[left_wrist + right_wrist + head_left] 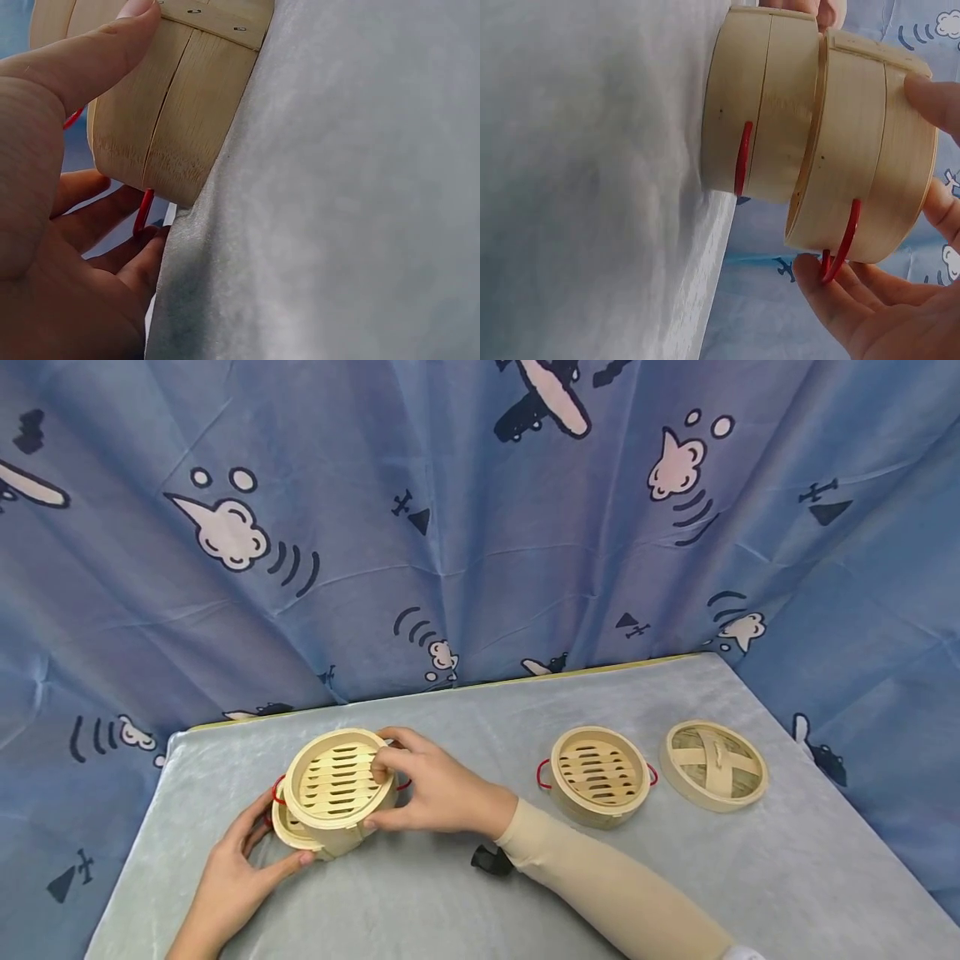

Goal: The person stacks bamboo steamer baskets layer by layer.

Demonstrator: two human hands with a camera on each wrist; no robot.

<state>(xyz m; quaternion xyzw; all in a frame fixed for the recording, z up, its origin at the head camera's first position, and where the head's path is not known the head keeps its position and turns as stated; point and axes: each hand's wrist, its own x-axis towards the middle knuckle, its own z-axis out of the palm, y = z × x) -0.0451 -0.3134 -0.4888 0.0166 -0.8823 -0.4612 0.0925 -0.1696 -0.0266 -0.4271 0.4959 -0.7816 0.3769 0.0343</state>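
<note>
Two round bamboo steamer baskets with red handles are at the left of the table in the head view. My right hand (450, 789) grips the upper basket (337, 781) at its right side, thumb on the near wall. That basket sits tilted and offset over the lower basket (288, 833), and the right wrist view shows a narrow gap at part of their rims. With thumb and fingers on opposite sides, my left hand (236, 877) holds the lower basket, which rests on the table. A red handle (143, 212) lies near my left fingers in the left wrist view.
Right of centre stands a third steamer basket (600, 810) with red handles. Beside it lies a woven bamboo lid (717, 768). A small black object (491, 860) is partly hidden by my right forearm. A blue patterned curtain (480, 527) hangs behind the table (420, 902).
</note>
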